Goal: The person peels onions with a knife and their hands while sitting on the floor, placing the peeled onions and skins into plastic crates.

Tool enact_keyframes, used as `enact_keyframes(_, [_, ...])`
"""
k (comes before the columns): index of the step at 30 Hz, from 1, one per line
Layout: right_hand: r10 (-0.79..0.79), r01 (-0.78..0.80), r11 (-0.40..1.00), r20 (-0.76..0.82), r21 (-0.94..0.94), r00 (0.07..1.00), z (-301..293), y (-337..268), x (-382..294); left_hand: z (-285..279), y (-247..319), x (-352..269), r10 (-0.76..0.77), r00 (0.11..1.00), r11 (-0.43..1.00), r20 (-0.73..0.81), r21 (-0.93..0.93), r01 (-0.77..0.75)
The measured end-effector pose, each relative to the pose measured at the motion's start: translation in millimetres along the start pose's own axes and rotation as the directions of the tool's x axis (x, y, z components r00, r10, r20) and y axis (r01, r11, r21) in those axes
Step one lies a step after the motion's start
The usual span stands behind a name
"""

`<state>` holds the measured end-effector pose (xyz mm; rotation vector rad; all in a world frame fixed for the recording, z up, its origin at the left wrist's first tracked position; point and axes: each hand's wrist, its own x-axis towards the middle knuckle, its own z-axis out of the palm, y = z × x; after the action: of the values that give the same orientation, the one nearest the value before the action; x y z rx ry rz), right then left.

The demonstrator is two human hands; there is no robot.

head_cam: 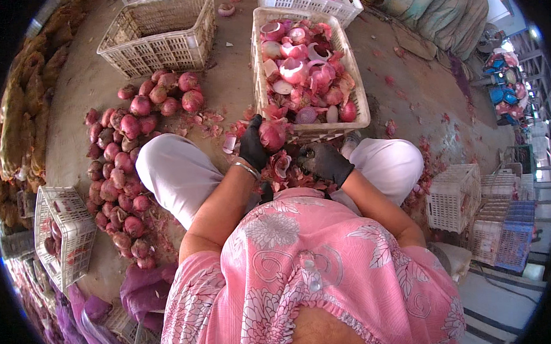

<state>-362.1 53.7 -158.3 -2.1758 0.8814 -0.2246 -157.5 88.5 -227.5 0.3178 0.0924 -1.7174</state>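
Observation:
My left hand (pixel 253 145), in a black glove, grips a red onion (pixel 272 135) at the near left corner of a plastic crate. My right hand (pixel 325 163), also gloved in black, is curled a little to the right of the onion; whether anything is inside its fingers is hidden. Below and between the hands lie loose onion skins (pixel 281 166). The white plastic crate (pixel 362 104) just beyond holds onion skins, cut outer layers and several onions. A long heap of whole red onions (pixel 123 165) lies on the floor to the left.
An empty-looking crate (pixel 159 52) stands past the heap, and another crate of pale peeled onions (pixel 305 3) at the top. A tipped crate (pixel 71 236) with onions is at left, stacked crates (pixel 494 218) at right. Filled sacks (pixel 19 114) line the left side.

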Motion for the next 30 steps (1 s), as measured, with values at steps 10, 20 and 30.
enact_keyframes(10, [-0.070,0.167,0.953,0.354,-0.252,0.933,-4,27,24,-50,-2,23,0.084,0.990,0.988,-0.114,0.140,-0.068])
enact_keyframes(20, [0.018,0.258,0.834,0.493,-0.487,0.870,21,34,55,-22,-1,13,0.134,0.978,0.986,-0.161,0.116,-0.116])
enact_keyframes(30, [-0.020,0.181,0.915,0.407,-0.362,0.913,27,-2,69,-50,-1,26,0.041,0.991,0.998,-0.129,0.050,-0.035])
